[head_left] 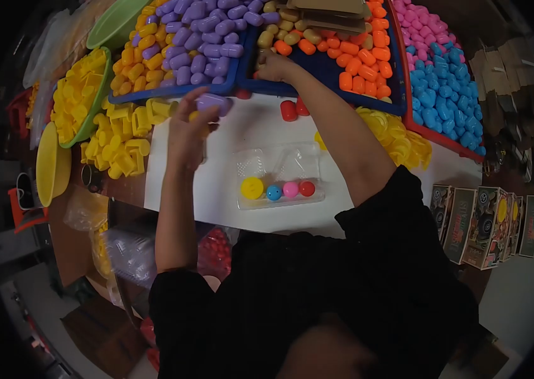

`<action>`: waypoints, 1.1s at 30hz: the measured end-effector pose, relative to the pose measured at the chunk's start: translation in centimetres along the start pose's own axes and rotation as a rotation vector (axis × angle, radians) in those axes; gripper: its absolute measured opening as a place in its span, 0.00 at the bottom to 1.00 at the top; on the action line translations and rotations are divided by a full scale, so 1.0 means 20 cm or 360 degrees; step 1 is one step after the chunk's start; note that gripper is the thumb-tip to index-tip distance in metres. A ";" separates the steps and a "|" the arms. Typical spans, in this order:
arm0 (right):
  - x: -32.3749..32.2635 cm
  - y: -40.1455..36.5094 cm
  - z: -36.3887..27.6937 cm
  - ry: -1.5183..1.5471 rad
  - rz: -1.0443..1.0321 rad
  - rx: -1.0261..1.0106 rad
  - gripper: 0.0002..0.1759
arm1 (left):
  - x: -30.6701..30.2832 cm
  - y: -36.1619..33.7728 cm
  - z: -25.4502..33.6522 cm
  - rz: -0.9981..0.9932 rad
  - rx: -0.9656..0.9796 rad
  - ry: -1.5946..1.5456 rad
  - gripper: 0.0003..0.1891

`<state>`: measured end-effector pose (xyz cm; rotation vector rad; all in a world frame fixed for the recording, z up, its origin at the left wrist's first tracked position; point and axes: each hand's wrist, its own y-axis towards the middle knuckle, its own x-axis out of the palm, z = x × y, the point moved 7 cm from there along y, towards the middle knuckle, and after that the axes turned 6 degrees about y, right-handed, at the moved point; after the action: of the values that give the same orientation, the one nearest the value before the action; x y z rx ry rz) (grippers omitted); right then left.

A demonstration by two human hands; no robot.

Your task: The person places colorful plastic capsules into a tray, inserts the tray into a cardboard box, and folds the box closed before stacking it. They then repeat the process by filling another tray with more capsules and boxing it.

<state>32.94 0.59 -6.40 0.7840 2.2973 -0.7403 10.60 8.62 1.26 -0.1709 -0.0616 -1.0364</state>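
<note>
Left hand (pixel 186 129), purple capsule (pixel 215 101) at fingertips (pixel 196 104).

Left hand (pixel 186 129) at 11 o'clock, fingers pinching purple capsule (pixel 214 102) over white table (pixel 251 129); right hand (pixel 275 67) at 12 o'clock inside blue tray (pixel 327 68), fingertips among tan capsules (pixel 292 33) beside orange capsules (pixel 358 60), grip unclear; purple heap (pixel 197 38) in neighbouring tray at 11 o'clock; red capsules (pixel 288 110) on table just beside right forearm; clear pack (pixel 277 165) at centre, yellow, blue, pink, red rounds in row inside; yellow pieces (pixel 118 136) piled at 9 o'clock; printed boxes (pixel 485 224) at 4 o'clock.
</note>
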 end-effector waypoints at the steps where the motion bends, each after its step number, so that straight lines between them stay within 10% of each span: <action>1: -0.01 0.00 0.01 -0.0014 0.0119 0.0019 0.40 | 0.07 -0.05 -0.03 -0.0128 -0.0040 0.0112 0.21; 10: -0.31 -0.81 0.01 0.0985 0.0273 -0.0320 0.22 | 0.34 -0.40 -0.02 -0.0668 0.0270 0.1217 0.18; 12: -0.20 -1.10 0.01 0.0467 0.0349 -0.0824 0.21 | 0.42 -0.41 -0.02 -0.0704 0.0518 0.1495 0.17; 18: 0.18 -1.32 0.09 -0.0126 0.0059 -0.0610 0.25 | 0.54 -0.41 -0.21 -0.1200 0.0489 0.2162 0.11; 21: 0.17 -1.31 0.10 0.0116 -0.0206 -0.0752 0.28 | 0.45 -0.32 -0.10 -0.0776 0.0518 0.1326 0.14; 23: 0.20 -1.32 0.14 0.0552 -0.0720 -0.0484 0.31 | 0.37 -0.30 -0.27 -0.0673 -0.0674 -0.0244 0.15; 25: 0.22 -1.32 0.19 0.0593 -0.0664 -0.0457 0.30 | 0.40 -0.32 -0.29 -0.0665 -0.0647 -0.0065 0.18; 30: 0.18 -1.34 0.26 0.0308 -0.0142 -0.0107 0.26 | 0.52 -0.34 -0.15 -0.0740 0.0395 0.1519 0.20; 33: 0.18 -1.37 0.28 0.0180 0.0279 -0.0121 0.23 | 0.54 -0.36 -0.20 -0.0787 0.0719 0.1625 0.18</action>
<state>14.01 -20.29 -4.28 0.9992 2.3044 -0.5392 9.83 -4.84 -0.35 0.8273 0.6119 -1.4660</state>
